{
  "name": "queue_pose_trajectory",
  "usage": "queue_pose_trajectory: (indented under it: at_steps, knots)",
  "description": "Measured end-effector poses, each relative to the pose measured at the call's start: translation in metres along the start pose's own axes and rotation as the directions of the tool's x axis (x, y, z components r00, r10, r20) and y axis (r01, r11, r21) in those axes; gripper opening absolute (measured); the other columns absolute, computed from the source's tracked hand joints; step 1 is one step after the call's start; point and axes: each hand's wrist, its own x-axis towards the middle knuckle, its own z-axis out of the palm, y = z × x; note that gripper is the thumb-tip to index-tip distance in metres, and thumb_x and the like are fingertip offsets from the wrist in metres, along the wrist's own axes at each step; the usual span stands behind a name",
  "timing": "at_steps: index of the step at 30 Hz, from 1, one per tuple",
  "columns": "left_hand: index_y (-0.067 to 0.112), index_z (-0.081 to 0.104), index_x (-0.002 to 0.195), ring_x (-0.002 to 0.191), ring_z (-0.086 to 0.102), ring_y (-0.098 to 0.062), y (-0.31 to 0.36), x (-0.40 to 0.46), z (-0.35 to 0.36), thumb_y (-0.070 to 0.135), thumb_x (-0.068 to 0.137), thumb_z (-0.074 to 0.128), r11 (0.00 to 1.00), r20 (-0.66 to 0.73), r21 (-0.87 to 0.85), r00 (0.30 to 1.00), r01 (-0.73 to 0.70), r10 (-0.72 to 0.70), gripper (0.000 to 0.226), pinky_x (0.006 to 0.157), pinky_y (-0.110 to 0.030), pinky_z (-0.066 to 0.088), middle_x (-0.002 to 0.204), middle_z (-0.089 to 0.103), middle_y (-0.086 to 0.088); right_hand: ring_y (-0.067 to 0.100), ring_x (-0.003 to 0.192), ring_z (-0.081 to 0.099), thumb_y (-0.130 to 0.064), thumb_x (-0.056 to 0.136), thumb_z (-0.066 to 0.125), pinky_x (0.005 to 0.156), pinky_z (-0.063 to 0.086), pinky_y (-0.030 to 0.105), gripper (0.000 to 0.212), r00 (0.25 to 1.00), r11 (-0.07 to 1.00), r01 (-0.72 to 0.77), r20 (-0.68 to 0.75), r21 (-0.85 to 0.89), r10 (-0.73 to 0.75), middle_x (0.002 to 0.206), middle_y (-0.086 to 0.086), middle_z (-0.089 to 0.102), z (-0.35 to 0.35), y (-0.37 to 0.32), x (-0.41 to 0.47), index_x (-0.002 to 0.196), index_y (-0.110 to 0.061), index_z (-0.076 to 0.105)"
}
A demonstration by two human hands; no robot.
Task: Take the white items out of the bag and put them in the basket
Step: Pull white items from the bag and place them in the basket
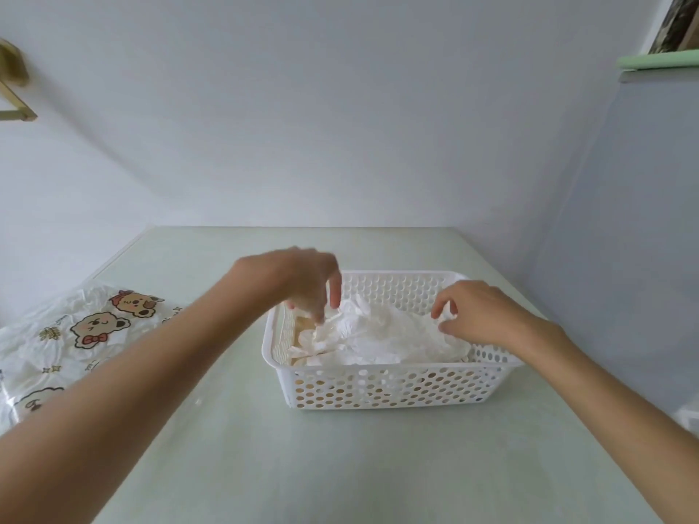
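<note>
Pinching white items in basket: left hand, right hand.

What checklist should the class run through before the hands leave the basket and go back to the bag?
1. White items inside the basket: ok, piled within its walls.
2. Left hand free of the items: cannot tell; its fingertips are down among the folds.
3. Right hand free: cannot tell; its fingers curl at the pile's right edge.
4. Basket flat on the table: ok.
5. Bag within reach: ok, lying to the left.
6. Bag emptied: cannot tell; its contents are unclear.
</note>
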Motion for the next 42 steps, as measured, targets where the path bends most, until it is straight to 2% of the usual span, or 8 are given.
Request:
queue_pose_trajectory:
  at_steps: [3, 5, 8, 20, 26, 32, 36, 42]
  knots:
    - [0.029, 0.062, 0.105, 0.095, 0.065, -0.016, 0.025, 0.014, 0.001, 0.018, 0.092, 0.061, 0.986, -0.173, -0.104, 0.979, -0.129, 0.110, 0.017, 0.087, -0.033, 0.053, 0.113, 0.065, 0.005, 0.014, 0.073, 0.058, -0.010, 0.087, 0.064, 0.054, 0.040, 0.017, 0.017, 0.997, 0.967, 0.054, -0.068, 0.250, -0.038, 0.092, -0.007, 0.058, -0.011, -0.012, 0.009, 0.099, -0.022, 0.065]
    - [0.024, 0.055, 0.122, 0.096, 0.063, -0.020, 0.039, 0.031, 0.019, 0.019, 0.097, 0.053, 0.968, -0.026, -0.176, 0.984, -0.177, 0.175, 0.026, 0.081, -0.028, 0.053, 0.123, 0.060, -0.002, 0.012, 0.066, 0.061, -0.003, 0.086, 0.065, 0.052, 0.049, 0.018, 0.029, 0.983, 0.918, -0.033, 0.181, 0.395, -0.042, 0.090, 0.001, 0.062, -0.004, -0.030, 0.019, 0.110, -0.017, 0.058]
    - [0.022, 0.043, 0.134, 0.112, 0.053, -0.029, 0.031, 0.055, 0.050, 0.020, 0.101, 0.046, 0.981, 0.114, -0.134, 0.981, -0.141, 0.157, 0.033, 0.091, -0.033, 0.041, 0.131, 0.050, -0.010, 0.015, 0.073, 0.059, 0.003, 0.084, 0.064, 0.067, 0.057, 0.024, 0.058, 0.864, 0.939, -0.177, 0.504, 0.296, 0.004, 0.095, 0.003, 0.052, 0.019, -0.042, 0.034, 0.132, -0.020, 0.040]
    - [0.024, 0.034, 0.139, 0.122, 0.046, -0.026, 0.006, 0.065, 0.073, 0.044, 0.093, 0.055, 0.995, 0.147, -0.096, 0.989, 0.017, -0.003, 0.054, 0.105, -0.040, 0.037, 0.135, 0.048, -0.004, 0.016, 0.085, 0.060, -0.007, 0.079, 0.076, 0.085, 0.056, 0.030, 0.086, 0.806, 0.957, -0.220, 0.588, 0.188, 0.069, 0.120, 0.017, 0.054, 0.025, -0.011, 0.041, 0.145, -0.029, 0.025]
    - [0.032, 0.058, 0.113, 0.111, 0.047, -0.012, 0.004, 0.016, 0.033, 0.040, 0.086, 0.068, 0.989, -0.078, 0.045, 0.987, -0.139, 0.142, 0.030, 0.090, -0.032, 0.042, 0.118, 0.055, 0.010, 0.009, 0.079, 0.055, -0.024, 0.078, 0.078, 0.057, 0.040, 0.016, 0.038, 0.936, 0.967, 0.070, 0.320, 0.245, -0.149, 0.108, -0.001, 0.056, -0.020, -0.018, 0.021, 0.109, -0.030, 0.057]
    - [0.025, 0.061, 0.119, 0.115, 0.055, -0.020, 0.012, 0.009, 0.052, 0.021, 0.093, 0.057, 0.991, 0.287, 0.090, 0.955, -0.097, 0.068, 0.026, 0.093, -0.030, 0.042, 0.125, 0.059, 0.002, 0.014, 0.099, 0.059, -0.018, 0.092, 0.058, 0.083, 0.050, 0.023, 0.035, 0.742, 0.983, 0.130, 0.644, 0.131, -0.184, 0.111, -0.004, 0.057, 0.023, -0.059, 0.013, 0.127, -0.019, 0.055]
    - [0.029, 0.066, 0.111, 0.107, 0.059, -0.011, -0.005, -0.016, 0.034, 0.026, 0.093, 0.058, 0.992, 0.094, -0.056, 0.989, -0.109, 0.114, 0.020, 0.092, -0.028, 0.045, 0.116, 0.065, 0.011, 0.005, 0.080, 0.062, -0.027, 0.090, 0.064, 0.070, 0.046, 0.017, 0.022, 0.783, 0.950, 0.028, 0.584, 0.312, -0.215, 0.091, -0.008, 0.066, -0.008, -0.049, 0.007, 0.111, -0.024, 0.065]
    - [0.036, 0.065, 0.102, 0.099, 0.063, -0.002, -0.044, -0.093, 0.013, 0.032, 0.093, 0.060, 0.972, -0.267, -0.233, 0.963, -0.042, -0.023, 0.012, 0.092, -0.031, 0.048, 0.105, 0.065, 0.023, 0.004, 0.070, 0.061, -0.026, 0.092, 0.061, 0.057, 0.039, 0.016, 0.010, 0.929, 0.926, 0.167, 0.261, 0.338, -0.262, 0.085, -0.006, 0.067, -0.034, -0.084, -0.009, 0.100, -0.023, 0.066]
